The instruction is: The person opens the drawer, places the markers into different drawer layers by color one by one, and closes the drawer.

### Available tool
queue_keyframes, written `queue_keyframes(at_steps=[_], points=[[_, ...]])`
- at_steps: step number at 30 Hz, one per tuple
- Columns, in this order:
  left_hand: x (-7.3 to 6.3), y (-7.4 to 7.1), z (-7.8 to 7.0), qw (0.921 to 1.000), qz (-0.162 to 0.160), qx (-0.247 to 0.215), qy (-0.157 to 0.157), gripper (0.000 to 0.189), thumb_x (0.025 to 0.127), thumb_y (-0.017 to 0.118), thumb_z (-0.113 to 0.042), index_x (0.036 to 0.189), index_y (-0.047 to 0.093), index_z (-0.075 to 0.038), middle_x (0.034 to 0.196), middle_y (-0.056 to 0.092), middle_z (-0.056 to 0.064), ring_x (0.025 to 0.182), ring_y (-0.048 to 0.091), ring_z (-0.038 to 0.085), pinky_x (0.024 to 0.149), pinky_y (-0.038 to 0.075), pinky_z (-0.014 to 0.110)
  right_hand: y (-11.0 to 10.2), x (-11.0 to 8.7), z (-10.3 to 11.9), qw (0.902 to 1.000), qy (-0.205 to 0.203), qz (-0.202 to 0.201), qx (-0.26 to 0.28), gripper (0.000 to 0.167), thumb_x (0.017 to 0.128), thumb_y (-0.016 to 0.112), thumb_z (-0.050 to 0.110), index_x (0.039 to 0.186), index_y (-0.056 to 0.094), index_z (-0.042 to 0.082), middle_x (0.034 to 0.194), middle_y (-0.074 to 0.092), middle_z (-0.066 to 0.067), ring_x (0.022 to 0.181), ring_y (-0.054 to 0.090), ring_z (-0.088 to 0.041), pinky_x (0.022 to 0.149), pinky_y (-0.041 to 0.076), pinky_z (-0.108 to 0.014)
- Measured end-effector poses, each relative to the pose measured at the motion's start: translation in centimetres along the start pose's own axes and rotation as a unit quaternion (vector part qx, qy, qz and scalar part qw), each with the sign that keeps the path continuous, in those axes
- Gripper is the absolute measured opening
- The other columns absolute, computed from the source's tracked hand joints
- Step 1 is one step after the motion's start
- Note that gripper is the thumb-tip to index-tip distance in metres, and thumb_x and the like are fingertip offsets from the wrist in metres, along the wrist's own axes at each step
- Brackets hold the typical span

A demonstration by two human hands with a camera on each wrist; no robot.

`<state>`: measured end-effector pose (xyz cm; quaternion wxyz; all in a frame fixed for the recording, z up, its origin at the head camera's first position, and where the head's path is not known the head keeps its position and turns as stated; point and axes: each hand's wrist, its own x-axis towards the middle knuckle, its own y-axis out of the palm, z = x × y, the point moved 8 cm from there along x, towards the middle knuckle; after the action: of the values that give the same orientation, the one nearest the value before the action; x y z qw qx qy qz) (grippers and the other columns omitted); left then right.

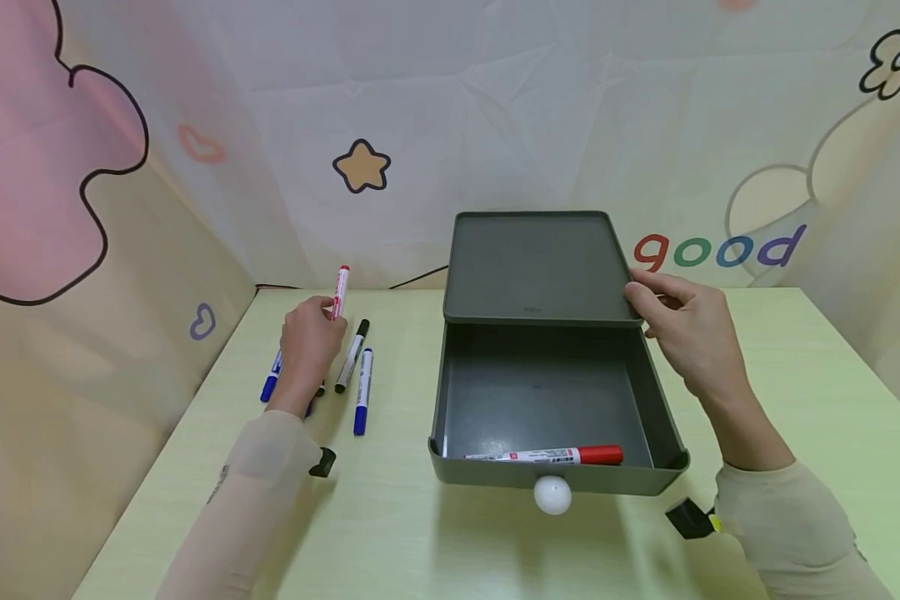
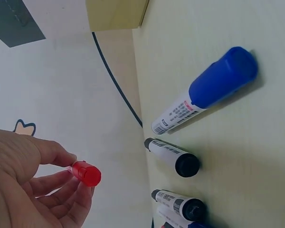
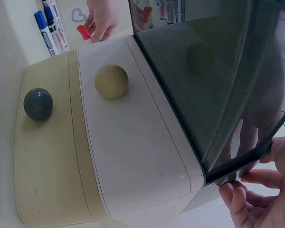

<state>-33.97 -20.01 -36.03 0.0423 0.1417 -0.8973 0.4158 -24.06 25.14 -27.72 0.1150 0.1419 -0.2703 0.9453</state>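
My left hand (image 1: pixel 311 342) pinches a red marker (image 1: pixel 341 292) upright between thumb and fingers, above the table's left part. In the left wrist view its red cap end (image 2: pixel 89 175) points toward the camera. Below that hand lie a blue-capped marker (image 1: pixel 363 392), a black-capped marker (image 1: pixel 352 357) and several others, partly hidden by the hand. A small drawer unit (image 1: pixel 536 267) has its dark grey top drawer (image 1: pixel 540 392) pulled out, with a red-capped marker (image 1: pixel 562 455) inside along the front wall. My right hand (image 1: pixel 686 329) grips the unit's right edge with thumb and fingers.
The drawer has a white round knob (image 1: pixel 552 495). Beneath it, in the right wrist view, are a white drawer (image 3: pixel 137 156) and a cream drawer (image 3: pixel 52 166), both closed. A printed cloth (image 1: pixel 420 100) hangs behind and beside the pale table (image 1: pixel 360 517).
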Motion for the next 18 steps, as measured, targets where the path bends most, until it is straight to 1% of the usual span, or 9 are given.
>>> queue_keyframes(at_steps=[5,8,14,18], points=[[-0.3,-0.5,-0.4,0.9999,-0.006,-0.008,0.009,0.039,0.096,0.06,-0.003,0.134,0.064,0.005,0.104,0.071,0.021,0.07,0.059,0.026,0.053,0.042,0.03,0.0,0.1,-0.1,1.0,0.002,-0.002,-0.001,0.041,0.103,0.062,0.031,0.138,0.067,0.009,0.094,0.065,0.016,0.071,0.057,-0.015,0.06,0.048,-0.019],[-0.5,-0.8,-0.7,0.9998,-0.008,-0.014,0.008,0.039,0.097,0.06,-0.004,0.135,0.064,0.004,0.105,0.071,0.021,0.071,0.059,0.027,0.054,0.043,0.03,0.0,0.1,-0.1,1.0,0.002,-0.003,0.0,0.041,0.103,0.062,0.03,0.138,0.067,0.009,0.093,0.065,0.016,0.069,0.056,-0.013,0.059,0.048,-0.019],[-1.0,-1.2,-1.4,0.9997,-0.009,-0.024,0.005,0.039,0.098,0.06,-0.005,0.137,0.063,0.002,0.11,0.069,0.02,0.077,0.059,0.029,0.057,0.043,0.031,0.0,0.1,-0.1,1.0,0.005,-0.004,-0.003,0.041,0.103,0.062,0.031,0.138,0.067,0.01,0.093,0.065,0.017,0.07,0.057,-0.016,0.059,0.048,-0.019],[-1.4,-1.7,-1.9,0.9991,-0.012,-0.038,0.012,0.039,0.097,0.06,-0.005,0.136,0.063,0.002,0.112,0.07,0.02,0.075,0.057,0.027,0.056,0.042,0.03,0.0,0.1,-0.1,1.0,0.005,-0.004,-0.003,0.041,0.103,0.061,0.031,0.138,0.067,0.01,0.092,0.066,0.017,0.07,0.057,-0.016,0.06,0.048,-0.019]])
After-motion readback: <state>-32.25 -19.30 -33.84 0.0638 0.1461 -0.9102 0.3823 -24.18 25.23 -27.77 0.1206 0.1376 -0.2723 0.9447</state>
